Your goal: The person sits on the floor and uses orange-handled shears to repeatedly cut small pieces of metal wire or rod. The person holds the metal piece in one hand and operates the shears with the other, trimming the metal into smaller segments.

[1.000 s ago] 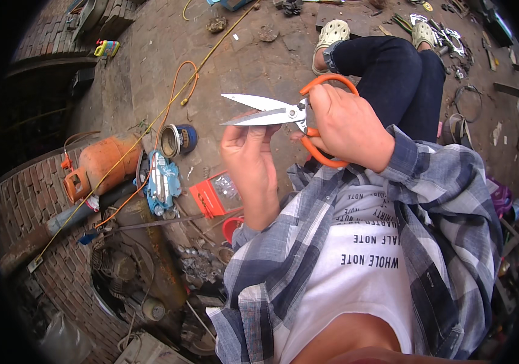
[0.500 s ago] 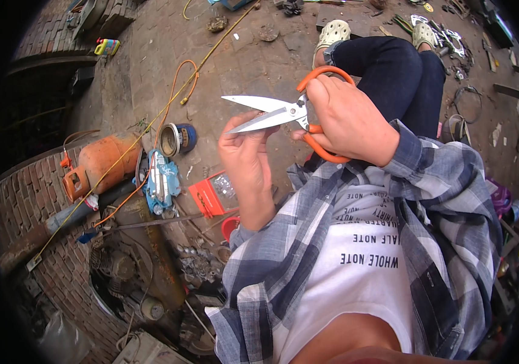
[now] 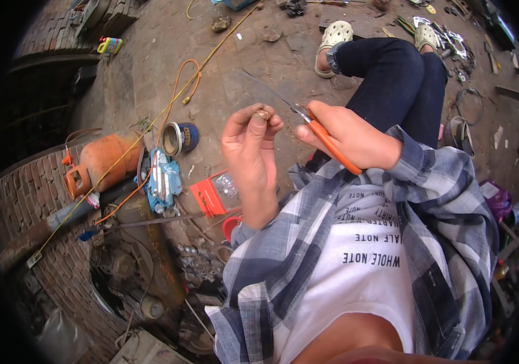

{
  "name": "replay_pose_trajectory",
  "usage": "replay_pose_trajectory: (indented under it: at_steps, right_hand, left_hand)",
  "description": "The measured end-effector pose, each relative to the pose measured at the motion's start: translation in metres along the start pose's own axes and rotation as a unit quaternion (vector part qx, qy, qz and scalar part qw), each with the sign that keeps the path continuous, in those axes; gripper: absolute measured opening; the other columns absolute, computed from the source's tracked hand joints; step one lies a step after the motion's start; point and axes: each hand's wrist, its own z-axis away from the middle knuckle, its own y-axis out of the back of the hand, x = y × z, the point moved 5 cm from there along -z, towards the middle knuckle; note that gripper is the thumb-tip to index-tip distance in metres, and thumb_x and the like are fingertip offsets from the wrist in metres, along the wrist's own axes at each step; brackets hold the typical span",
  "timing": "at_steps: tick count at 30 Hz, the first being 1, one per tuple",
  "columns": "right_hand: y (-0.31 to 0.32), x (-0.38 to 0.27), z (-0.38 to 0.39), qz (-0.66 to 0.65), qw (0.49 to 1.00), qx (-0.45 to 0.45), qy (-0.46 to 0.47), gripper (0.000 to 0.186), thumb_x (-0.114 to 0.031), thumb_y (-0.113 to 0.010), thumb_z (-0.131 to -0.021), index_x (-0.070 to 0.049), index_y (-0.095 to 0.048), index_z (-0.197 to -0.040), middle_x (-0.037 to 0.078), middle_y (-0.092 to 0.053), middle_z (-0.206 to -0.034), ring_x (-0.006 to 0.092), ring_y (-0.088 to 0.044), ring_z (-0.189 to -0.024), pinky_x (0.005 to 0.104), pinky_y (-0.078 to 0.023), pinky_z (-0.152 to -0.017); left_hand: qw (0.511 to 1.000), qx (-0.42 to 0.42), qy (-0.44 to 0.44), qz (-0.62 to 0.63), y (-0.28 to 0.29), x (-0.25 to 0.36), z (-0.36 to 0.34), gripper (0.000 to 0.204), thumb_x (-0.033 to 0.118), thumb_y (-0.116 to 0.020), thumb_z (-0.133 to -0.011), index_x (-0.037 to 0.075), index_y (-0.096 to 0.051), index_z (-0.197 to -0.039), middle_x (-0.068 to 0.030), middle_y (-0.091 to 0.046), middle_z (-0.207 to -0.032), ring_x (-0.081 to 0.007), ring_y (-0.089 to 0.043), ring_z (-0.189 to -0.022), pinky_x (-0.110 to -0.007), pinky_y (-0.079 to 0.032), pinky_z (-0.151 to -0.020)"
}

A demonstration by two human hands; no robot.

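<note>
Orange-handled scissors (image 3: 332, 147) are gripped in my right hand (image 3: 351, 134), turned edge-on so that the blades show as a thin line pointing up and left. Whether the blades are apart cannot be made out from this angle. My left hand (image 3: 251, 142) is raised just left of the scissors, its thumb and fingers pinching a small brownish lump (image 3: 263, 114). The lump looks rough and reddish-brown; its exact kind is too small to tell. Blades and lump are apart, with the blades passing above and to the right of the fingertips.
Left of me lie an orange gas cylinder (image 3: 111, 159), an open dark-blue can (image 3: 179, 138), a blue packet of metal parts (image 3: 162, 181) and a red box (image 3: 208, 197). A yellow cord (image 3: 168, 106) crosses the ground. Metal scraps (image 3: 450, 41) lie beyond my feet at right.
My right hand has turned the scissors from flat, with blades spread, to edge-on, and drawn them away from my left fingers. The brownish lump in my left fingertips is now uncovered.
</note>
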Motion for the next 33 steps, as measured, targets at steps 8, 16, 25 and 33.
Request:
replay_pose_trajectory:
  at_steps: [8,16,25,33]
  right_hand:
    - [0.005,-0.009,0.011,0.084,0.982,0.117,0.122,0.057,-0.042,-0.066,-0.082,0.006,-0.047,-0.107,0.021,-0.058,-0.089,0.0368,-0.059,-0.083,0.0407,-0.048,-0.072]
    - [0.009,-0.019,0.014,0.177,0.954,0.182,0.158,0.061,-0.039,-0.072,-0.075,0.004,-0.047,-0.109,0.019,-0.055,-0.095,0.0353,-0.058,-0.088,0.0395,-0.048,-0.075]
    - [0.008,-0.019,0.012,0.174,0.956,0.177,0.157,0.061,-0.039,-0.072,-0.075,0.006,-0.047,-0.107,0.022,-0.055,-0.095,0.0366,-0.058,-0.088,0.0401,-0.048,-0.075]
    - [0.007,-0.02,0.01,0.187,0.954,0.174,0.156,0.062,-0.041,-0.072,-0.075,0.006,-0.047,-0.106,0.022,-0.055,-0.093,0.036,-0.059,-0.085,0.0396,-0.049,-0.074]
  left_hand:
    - [0.999,0.01,-0.026,-0.031,-0.001,0.001,0.0,0.017,0.004,-0.065,-0.085,-0.002,-0.063,-0.101,-0.012,-0.066,-0.092,-0.0186,-0.065,-0.081,-0.031,-0.056,-0.075]
    - [0.993,0.028,-0.076,-0.088,0.0,0.003,0.006,0.02,0.002,-0.067,-0.084,-0.005,-0.061,-0.101,-0.0123,-0.066,-0.093,-0.0187,-0.065,-0.084,-0.031,-0.055,-0.076]
    - [0.987,0.039,-0.092,-0.122,0.0,0.004,0.007,0.016,-0.001,-0.064,-0.084,-0.005,-0.062,-0.099,-0.0132,-0.066,-0.095,-0.0214,-0.066,-0.086,-0.036,-0.057,-0.078]
    - [0.99,0.046,-0.088,-0.098,0.0,0.002,0.007,0.021,0.002,-0.067,-0.083,-0.007,-0.061,-0.1,-0.0132,-0.066,-0.094,-0.0187,-0.065,-0.085,-0.03,-0.055,-0.077]
